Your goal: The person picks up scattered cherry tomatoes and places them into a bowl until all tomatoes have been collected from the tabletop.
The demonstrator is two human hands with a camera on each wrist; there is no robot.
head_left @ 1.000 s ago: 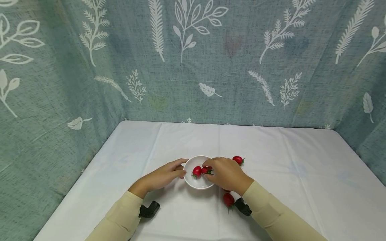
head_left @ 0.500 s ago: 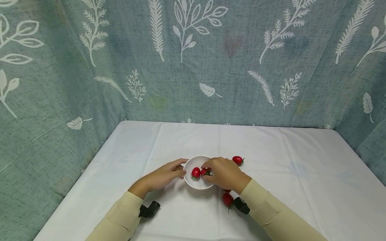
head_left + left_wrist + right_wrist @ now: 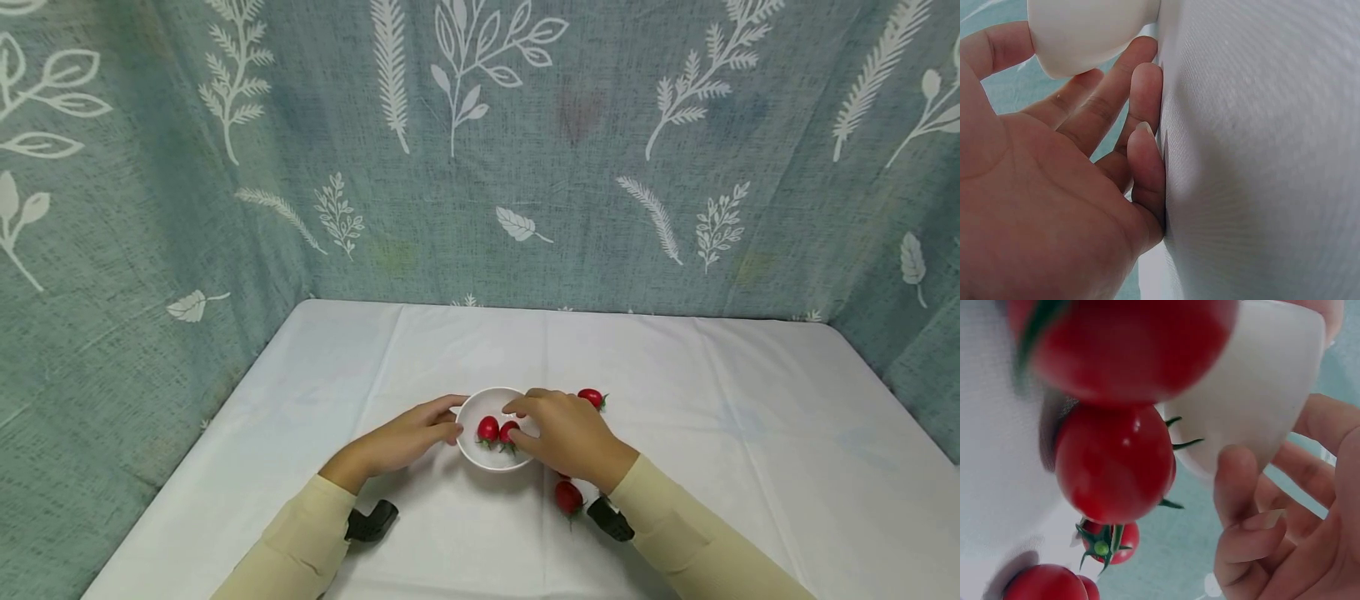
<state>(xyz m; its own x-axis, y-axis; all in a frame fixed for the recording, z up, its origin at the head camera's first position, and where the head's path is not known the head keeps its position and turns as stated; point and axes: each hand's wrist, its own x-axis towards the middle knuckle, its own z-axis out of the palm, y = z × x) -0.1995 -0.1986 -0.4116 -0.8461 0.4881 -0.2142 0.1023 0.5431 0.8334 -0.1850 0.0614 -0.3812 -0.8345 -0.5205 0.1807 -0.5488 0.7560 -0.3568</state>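
Observation:
A white bowl (image 3: 480, 460) stands on the white cloth with two small red tomatoes, a left tomato (image 3: 487, 429) and a right tomato (image 3: 508, 432), lying side by side in it. My left hand (image 3: 408, 437) holds the bowl's left side, thumb and fingers around the wall; the left wrist view shows the thumb touching the bowl (image 3: 1085, 37). Over the right rim is my right hand (image 3: 566, 433), its thumb and index finger apart above the right tomato. A bit of red shows under its index finger. In the right wrist view, fingers (image 3: 1238, 481) overlap the bowl's outer wall.
A loose tomato (image 3: 591, 398) lies behind the right hand, another tomato (image 3: 568, 498) in front by the black wrist camera (image 3: 610, 519). Several tomatoes, one close tomato (image 3: 1113, 462) among them, fill the right wrist view. A patterned curtain (image 3: 480, 208) hangs behind the table.
My right thumb and index finger have spread and let go of the tomato, which now lies beside the other in the bowl. The left hand and bowl have stayed put.

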